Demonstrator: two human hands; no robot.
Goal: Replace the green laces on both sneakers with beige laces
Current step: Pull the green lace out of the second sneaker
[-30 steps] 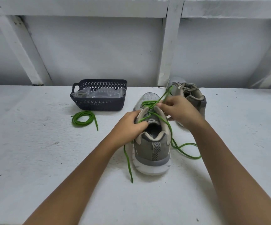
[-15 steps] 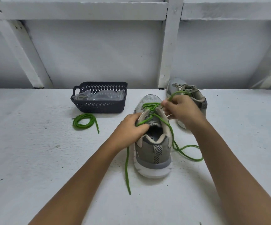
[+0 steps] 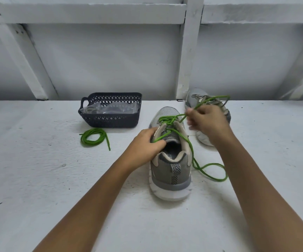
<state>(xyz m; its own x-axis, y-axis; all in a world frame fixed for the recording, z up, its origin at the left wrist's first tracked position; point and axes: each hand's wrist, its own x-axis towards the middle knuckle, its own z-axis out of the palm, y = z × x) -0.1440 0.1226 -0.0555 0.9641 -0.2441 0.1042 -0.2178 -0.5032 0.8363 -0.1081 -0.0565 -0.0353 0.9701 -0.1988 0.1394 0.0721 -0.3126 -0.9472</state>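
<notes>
One coiled green cord lace [image 3: 92, 138] lies left on the white desk [image 3: 38, 179], so the far grey sneaker [image 3: 202, 138] seems stripped; the right hand [image 3: 208, 120] pinches the near grey mesh sneaker's [image 3: 170, 171] loosened green lace [image 3: 189, 142] in its fingers [image 3: 189, 112], the left hand [image 3: 144, 143] curls round its collar; beige lacing seems unstarted.

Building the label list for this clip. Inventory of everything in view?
table: 1, white, under everything
near sneaker: 1, grey, table centre, heel toward camera
far sneaker: 1, grey, back right, near wall
threaded lace: 1, green, in near sneaker, one end trailing right
basket: 1, dark, back left
plastic bag: 1, clear, inside basket
loose lace: 1, green, coiled in front of basket
left hand: 1, grips near sneaker's collar
right hand: 1, pinches threaded lace
</notes>
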